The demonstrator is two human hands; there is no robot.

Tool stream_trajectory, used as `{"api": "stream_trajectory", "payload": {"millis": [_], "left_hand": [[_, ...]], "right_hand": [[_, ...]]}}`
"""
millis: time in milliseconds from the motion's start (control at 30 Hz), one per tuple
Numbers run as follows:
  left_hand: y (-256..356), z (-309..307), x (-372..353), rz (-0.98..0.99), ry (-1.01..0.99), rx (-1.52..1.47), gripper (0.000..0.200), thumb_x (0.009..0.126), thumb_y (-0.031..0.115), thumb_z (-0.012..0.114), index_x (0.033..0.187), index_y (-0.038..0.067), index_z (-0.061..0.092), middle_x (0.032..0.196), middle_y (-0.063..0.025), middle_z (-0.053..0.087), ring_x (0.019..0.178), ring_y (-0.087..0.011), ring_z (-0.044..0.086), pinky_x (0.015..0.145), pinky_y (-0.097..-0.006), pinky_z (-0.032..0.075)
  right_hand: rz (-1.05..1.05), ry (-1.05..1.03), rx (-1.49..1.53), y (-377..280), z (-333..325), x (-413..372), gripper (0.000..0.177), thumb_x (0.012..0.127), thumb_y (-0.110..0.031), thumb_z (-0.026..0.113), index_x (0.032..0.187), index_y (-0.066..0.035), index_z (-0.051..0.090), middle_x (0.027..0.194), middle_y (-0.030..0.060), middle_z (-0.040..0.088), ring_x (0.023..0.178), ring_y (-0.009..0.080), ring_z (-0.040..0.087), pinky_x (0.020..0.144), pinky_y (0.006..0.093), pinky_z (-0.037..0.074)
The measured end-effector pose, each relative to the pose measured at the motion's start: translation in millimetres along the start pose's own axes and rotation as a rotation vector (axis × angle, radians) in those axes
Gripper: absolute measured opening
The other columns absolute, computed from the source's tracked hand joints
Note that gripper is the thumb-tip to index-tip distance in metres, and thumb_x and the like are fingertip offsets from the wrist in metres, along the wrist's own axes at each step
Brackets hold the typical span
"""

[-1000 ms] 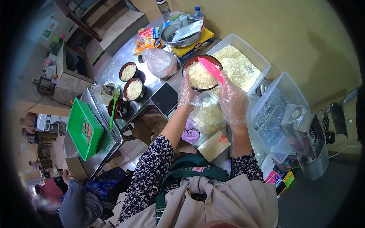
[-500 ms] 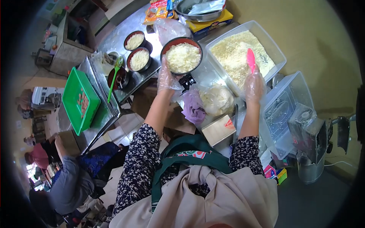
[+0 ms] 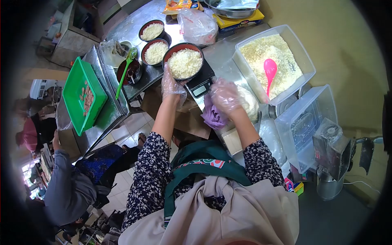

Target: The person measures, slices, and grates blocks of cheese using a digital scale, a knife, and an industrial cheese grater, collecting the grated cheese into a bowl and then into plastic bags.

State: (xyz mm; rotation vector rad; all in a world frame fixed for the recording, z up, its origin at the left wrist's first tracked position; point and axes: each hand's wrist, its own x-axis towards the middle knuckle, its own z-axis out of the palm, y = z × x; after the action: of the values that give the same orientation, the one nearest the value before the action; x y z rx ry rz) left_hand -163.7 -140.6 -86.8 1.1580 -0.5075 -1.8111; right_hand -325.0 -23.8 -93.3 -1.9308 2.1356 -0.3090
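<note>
Bowl (image 3: pixel 185 63) of white shreds sits at the scale (image 3: pixel 206 73), near the table's (image 3: pixel 222 55) near edge. Left hand (image 3: pixel 171 83) grips its side; right hand (image 3: pixel 226 96), blurred, is beside the scale, opening and grasp indeterminate.

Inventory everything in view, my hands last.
Large bowl: 1, black-red, centre
Small bowls: 2, black-red, upper left
Kitchen scale: 1, black, centre
Crumb tub: 1, clear, right
Spoon: 1, pink, in crumb tub
Tilted tub: 1, clear, far right
Machine: 1, metallic, far right
Sauce bowl: 1, dark, left
Second spoon: 1, green, left
Tray: 1, green, far left
Plastic bag: 1, clear, top
Carton: 1, yellow, top
Metal bowl: 1, silver, on carton
Cloth: 1, purple, centre
Table: 1, silver, centre
Co-workers: at least 2, grey, maroon, left
Left hand: 1, clear-gloved, holding large bowl
Right hand: 1, clear-gloved, near kitchen scale
</note>
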Motion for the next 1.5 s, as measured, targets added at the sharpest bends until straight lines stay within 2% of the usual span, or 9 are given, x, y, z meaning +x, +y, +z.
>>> {"api": "stream_trajectory", "payload": {"millis": [100,200,267,500,600,700,1000,1167,1500], "left_hand": [[0,-6,2,-0.022,0.028,-0.015,0.052,0.097,0.046,0.039,0.135,0.011,0.040,0.128,-0.0085,0.053,0.111,-0.0246,0.058,0.087,-0.0443,0.051],[1,-12,-1,-0.041,0.067,0.026,0.053,0.097,0.047,0.039,0.134,0.011,0.041,0.127,-0.0083,0.054,0.109,-0.0239,0.059,0.083,-0.0418,0.052],[3,-13,-2,-0.054,0.094,0.044,0.054,0.096,0.048,0.040,0.134,0.010,0.041,0.127,-0.0084,0.054,0.108,-0.0233,0.060,0.080,-0.0402,0.054],[2,-34,4,-0.030,0.049,-0.018,0.053,0.097,0.046,0.040,0.135,0.008,0.039,0.127,-0.0119,0.053,0.107,-0.0254,0.060,0.079,-0.0410,0.055],[4,-34,1,-0.022,0.060,-0.035,0.054,0.097,0.045,0.040,0.136,0.006,0.036,0.129,-0.0138,0.051,0.108,-0.0286,0.059,0.080,-0.0443,0.056],[2,-39,1,-0.018,0.041,-0.047,0.056,0.097,0.045,0.040,0.136,0.005,0.034,0.130,-0.0151,0.050,0.110,-0.0307,0.058,0.082,-0.0477,0.055],[-1,-39,0,-0.026,0.091,-0.039,0.056,0.097,0.045,0.041,0.135,0.005,0.036,0.128,-0.0155,0.051,0.108,-0.0292,0.059,0.079,-0.0435,0.057],[-2,-41,3,-0.024,0.081,-0.018,0.055,0.096,0.045,0.042,0.134,0.005,0.038,0.126,-0.0142,0.053,0.105,-0.0265,0.061,0.077,-0.0408,0.057],[-3,-26,4,-0.029,0.125,0.013,0.056,0.095,0.047,0.044,0.133,0.006,0.040,0.125,-0.0131,0.054,0.103,-0.0252,0.062,0.075,-0.0392,0.057]], "right_hand": [[-0.098,-0.237,-0.102,-8,25,-11,0.022,0.080,-0.022,0.053,0.090,-0.010,0.067,0.105,0.0151,0.063,0.103,0.0267,0.058,0.082,0.0415,0.045],[-0.162,0.098,-0.084,-8,41,-20,0.020,0.079,-0.023,0.054,0.082,-0.012,0.070,0.108,0.0163,0.063,0.100,0.0276,0.060,0.079,0.0431,0.046],[-0.042,-0.156,-0.037,-12,24,-18,0.019,0.078,-0.022,0.055,0.077,-0.010,0.070,0.111,0.0184,0.063,0.095,0.0293,0.063,0.078,0.0439,0.047],[0.119,-0.305,-0.031,-18,16,-13,0.018,0.077,-0.016,0.053,0.081,-0.004,0.066,0.103,0.0220,0.063,0.087,0.0340,0.064,0.071,0.0435,0.050],[0.191,-0.212,-0.020,-17,27,-15,0.023,0.077,-0.020,0.056,0.085,-0.003,0.069,0.118,0.0210,0.058,0.106,0.0325,0.057,0.085,0.0446,0.044],[-0.080,0.061,-0.142,-7,36,-18,0.025,0.078,-0.020,0.055,0.091,-0.004,0.068,0.121,0.0201,0.056,0.114,0.0344,0.052,0.091,0.0492,0.039],[0.274,-0.376,-0.193,-15,7,-15,0.031,0.084,-0.025,0.052,0.101,-0.006,0.068,0.120,0.0163,0.058,0.118,0.0343,0.049,0.102,0.0543,0.030],[-0.065,-0.058,-0.206,-15,29,-15,0.028,0.081,-0.022,0.052,0.096,-0.006,0.068,0.126,0.0156,0.054,0.122,0.0333,0.044,0.098,0.0545,0.031],[-0.144,-0.125,-0.201,-6,52,-10,0.033,0.085,-0.021,0.045,0.107,-0.004,0.064,0.134,0.0150,0.050,0.123,0.0303,0.044,0.097,0.0541,0.031]]}}
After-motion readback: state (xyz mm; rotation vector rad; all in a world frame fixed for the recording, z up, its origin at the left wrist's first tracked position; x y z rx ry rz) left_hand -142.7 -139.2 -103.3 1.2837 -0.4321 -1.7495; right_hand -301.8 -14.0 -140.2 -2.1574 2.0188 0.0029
